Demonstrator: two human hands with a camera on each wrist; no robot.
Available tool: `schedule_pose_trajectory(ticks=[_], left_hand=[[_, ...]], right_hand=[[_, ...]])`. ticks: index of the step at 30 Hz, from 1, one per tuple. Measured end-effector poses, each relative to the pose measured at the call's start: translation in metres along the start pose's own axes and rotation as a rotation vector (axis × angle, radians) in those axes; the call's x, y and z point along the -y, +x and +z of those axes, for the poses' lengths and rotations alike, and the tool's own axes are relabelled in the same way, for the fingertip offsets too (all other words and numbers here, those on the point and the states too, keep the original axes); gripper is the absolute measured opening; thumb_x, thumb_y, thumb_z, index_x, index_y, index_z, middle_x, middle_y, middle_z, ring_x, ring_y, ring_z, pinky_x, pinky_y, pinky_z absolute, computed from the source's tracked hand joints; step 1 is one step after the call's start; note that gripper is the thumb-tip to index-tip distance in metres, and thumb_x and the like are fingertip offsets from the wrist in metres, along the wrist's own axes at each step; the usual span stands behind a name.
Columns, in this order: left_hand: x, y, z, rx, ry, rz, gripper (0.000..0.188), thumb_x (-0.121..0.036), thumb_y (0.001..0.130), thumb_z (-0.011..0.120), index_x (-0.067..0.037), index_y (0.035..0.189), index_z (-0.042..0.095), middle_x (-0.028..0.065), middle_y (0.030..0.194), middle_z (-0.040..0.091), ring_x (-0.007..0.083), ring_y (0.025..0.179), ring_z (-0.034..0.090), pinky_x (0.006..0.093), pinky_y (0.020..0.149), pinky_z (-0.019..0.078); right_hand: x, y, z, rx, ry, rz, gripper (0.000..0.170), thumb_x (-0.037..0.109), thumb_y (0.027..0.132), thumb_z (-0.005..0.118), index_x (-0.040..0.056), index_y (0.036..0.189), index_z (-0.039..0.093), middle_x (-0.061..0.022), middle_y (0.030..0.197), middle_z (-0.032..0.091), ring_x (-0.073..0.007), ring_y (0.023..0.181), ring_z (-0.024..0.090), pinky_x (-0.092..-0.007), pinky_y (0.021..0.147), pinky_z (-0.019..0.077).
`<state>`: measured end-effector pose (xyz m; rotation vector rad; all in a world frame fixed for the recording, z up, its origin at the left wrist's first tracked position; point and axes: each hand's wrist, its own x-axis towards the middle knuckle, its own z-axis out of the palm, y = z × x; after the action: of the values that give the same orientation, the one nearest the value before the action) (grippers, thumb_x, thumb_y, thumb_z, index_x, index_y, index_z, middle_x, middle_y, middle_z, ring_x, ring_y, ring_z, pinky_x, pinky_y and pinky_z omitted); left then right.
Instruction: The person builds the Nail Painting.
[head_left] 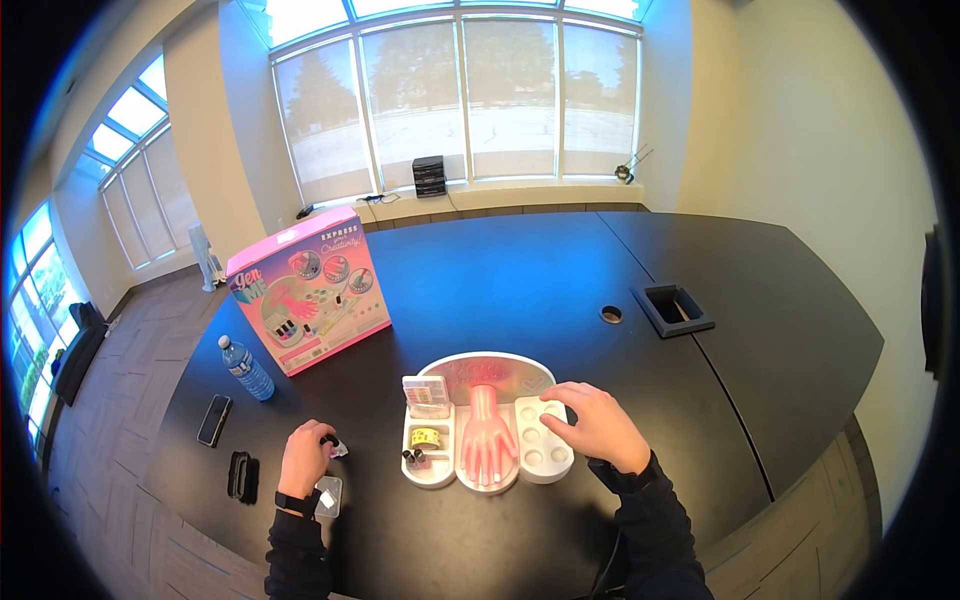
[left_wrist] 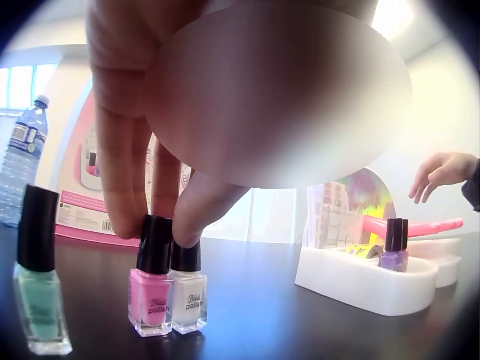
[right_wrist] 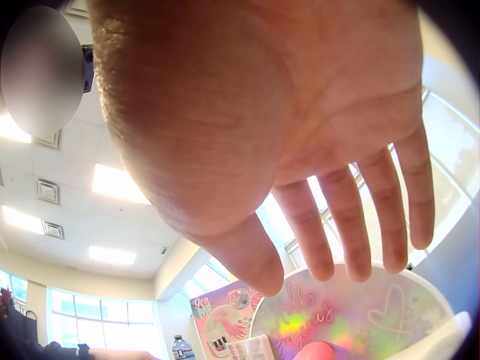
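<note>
1. Pink bottle (left_wrist: 151, 294) and white bottle (left_wrist: 188, 296): side by side at the tabletop (left_wrist: 251, 307), pinched by my left hand (head_left: 304, 459).
2. Green bottle (left_wrist: 39, 289): standing nearby.
3. My right hand (head_left: 600, 426): fingers relaxed above the white tray (head_left: 545, 476).

L-wrist view: L hand (head_left: 304, 460) hides top of white polish btl (left_wrist: 189, 304); blurred oval (left_wrist: 277, 94) covers much of hand. R-wrist view: pink model hand (right_wrist: 315, 352) cut off at btm.

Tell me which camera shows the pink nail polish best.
The left wrist view: there the pink nail polish appears large and clear. In the head view it's unclear beside the left hand; the right wrist view doesn't show it.
</note>
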<state>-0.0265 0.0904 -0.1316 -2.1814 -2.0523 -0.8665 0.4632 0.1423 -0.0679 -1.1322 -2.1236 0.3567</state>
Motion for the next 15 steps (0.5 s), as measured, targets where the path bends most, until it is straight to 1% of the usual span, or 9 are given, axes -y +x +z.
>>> schedule_pose_trajectory(ticks=[8, 11, 13, 15], left_hand=[[0.0030, 0.0012, -0.0003, 0.008, -0.004, -0.007, 0.020, 0.003, 0.083, 0.072, 0.000, 0.101, 0.079, 0.0191, 0.099, 0.076, 0.0424, 0.097, 0.075, 0.0478, 0.087, 0.0608], [0.0023, 0.0008, -0.0012, 0.010, -0.009, -0.004, 0.024, 0.002, 0.081, 0.075, -0.001, 0.105, 0.079, 0.0190, 0.100, 0.076, 0.0426, 0.097, 0.075, 0.0477, 0.087, 0.0606], [-0.0032, 0.0010, -0.0040, 0.069, -0.005, -0.038, 0.027, 0.001, 0.081, 0.079, -0.003, 0.108, 0.078, 0.0179, 0.106, 0.075, 0.0430, 0.103, 0.073, 0.0499, 0.092, 0.0590], [-0.0026, 0.0008, -0.0031, 0.081, 0.007, -0.047, 0.027, 0.001, 0.081, 0.080, -0.003, 0.108, 0.078, 0.0177, 0.106, 0.075, 0.0428, 0.104, 0.073, 0.0498, 0.092, 0.0590]], right_hand=[[-0.0016, 0.0003, 0.0008, 0.006, -0.003, -0.003, 0.033, 0.028, 0.098, 0.079, 0.0029, 0.119, 0.078, -0.0184, 0.120, 0.078, -0.0406, 0.113, 0.073, -0.0481, 0.100, 0.0574], [-0.0035, 0.0003, 0.0028, 0.005, -0.004, -0.011, 0.033, 0.028, 0.098, 0.078, 0.0031, 0.119, 0.078, -0.0184, 0.120, 0.078, -0.0405, 0.113, 0.073, -0.0481, 0.100, 0.0574], [-0.0035, 0.0003, 0.0033, 0.005, -0.004, -0.016, 0.033, 0.028, 0.098, 0.078, 0.0033, 0.119, 0.078, -0.0183, 0.120, 0.078, -0.0405, 0.113, 0.073, -0.0481, 0.100, 0.0574], [-0.0028, 0.0000, 0.0032, 0.008, -0.005, -0.004, 0.033, 0.029, 0.098, 0.078, 0.0035, 0.119, 0.078, -0.0181, 0.120, 0.078, -0.0405, 0.113, 0.072, -0.0479, 0.100, 0.0575]])
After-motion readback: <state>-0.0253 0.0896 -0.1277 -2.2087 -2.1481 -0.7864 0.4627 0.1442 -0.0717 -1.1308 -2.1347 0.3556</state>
